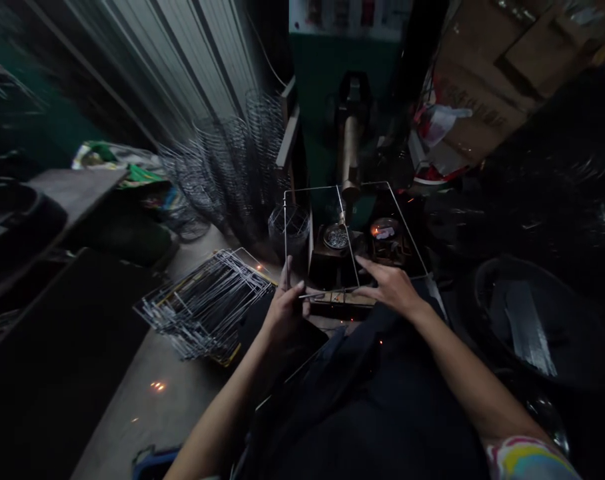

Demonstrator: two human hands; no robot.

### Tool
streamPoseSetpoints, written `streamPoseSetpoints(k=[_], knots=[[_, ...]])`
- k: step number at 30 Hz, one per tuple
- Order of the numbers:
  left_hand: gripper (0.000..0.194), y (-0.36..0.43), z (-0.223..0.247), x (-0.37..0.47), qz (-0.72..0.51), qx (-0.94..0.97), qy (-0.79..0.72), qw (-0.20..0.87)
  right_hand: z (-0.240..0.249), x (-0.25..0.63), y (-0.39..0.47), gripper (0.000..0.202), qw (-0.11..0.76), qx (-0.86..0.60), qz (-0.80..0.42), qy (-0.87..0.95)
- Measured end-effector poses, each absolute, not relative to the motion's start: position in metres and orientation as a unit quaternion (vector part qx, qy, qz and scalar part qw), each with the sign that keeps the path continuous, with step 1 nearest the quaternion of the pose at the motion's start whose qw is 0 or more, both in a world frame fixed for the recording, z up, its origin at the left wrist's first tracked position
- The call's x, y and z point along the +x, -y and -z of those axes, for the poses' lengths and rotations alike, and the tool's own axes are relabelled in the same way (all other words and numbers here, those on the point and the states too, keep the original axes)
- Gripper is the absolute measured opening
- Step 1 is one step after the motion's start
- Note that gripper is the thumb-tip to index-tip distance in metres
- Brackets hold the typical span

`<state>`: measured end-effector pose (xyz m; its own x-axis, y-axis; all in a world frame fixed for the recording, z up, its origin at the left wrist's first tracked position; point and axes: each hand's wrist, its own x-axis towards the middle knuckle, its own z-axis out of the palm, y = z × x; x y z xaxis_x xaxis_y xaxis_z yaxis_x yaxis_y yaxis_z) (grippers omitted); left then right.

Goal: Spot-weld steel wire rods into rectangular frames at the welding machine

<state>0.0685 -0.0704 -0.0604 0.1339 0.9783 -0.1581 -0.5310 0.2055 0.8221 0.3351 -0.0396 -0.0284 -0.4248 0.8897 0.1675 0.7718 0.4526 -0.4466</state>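
While clasped at the near left corner, note the bent-wire frame [347, 229] extending forward from the grip of the left hand [286, 303], closed with thumb and fingers around the wire. Observe the grip of the right hand [390, 287] partly open, with fingers spread at the near end of the middle wire; cannot distinguish touching from just beside. Locate most of the frame beyond both hands, toward the cylindrical metal arm [351, 157] of the green machine [317, 80]. Identify thin, straight, bright wire with squared bends. Below, see a round dish [336, 237] of small metallic pieces and orange sparks [157, 386]. To the left, find a tangled stack of wire frames [207, 303] on smooth grey floor [177, 427], with springy, ringed wire coils [222, 160] behind. Beyond, note ridged corrugated sheeting [182, 53]. To the right, observe creased brown cardboard [487, 87] and a round black tub [512, 300].
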Motion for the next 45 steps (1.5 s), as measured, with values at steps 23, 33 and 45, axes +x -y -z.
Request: streamPoseSetpoints(k=[23,33,45], knots=[[0.101,-0.073,0.067,0.06,-0.591,0.283,-0.301,0.693,0.006,0.345,-0.129,0.04,0.088,-0.392,-0.143,0.904],[0.1,-0.081,0.066,0.061,-0.593,0.288,-0.31,0.685,0.01,0.346,-0.137,0.043,0.111,-0.374,-0.16,0.907],[0.096,-0.078,0.06,0.06,-0.574,0.322,-0.328,0.678,0.017,0.384,-0.13,0.048,0.321,-0.549,-0.085,0.767]])
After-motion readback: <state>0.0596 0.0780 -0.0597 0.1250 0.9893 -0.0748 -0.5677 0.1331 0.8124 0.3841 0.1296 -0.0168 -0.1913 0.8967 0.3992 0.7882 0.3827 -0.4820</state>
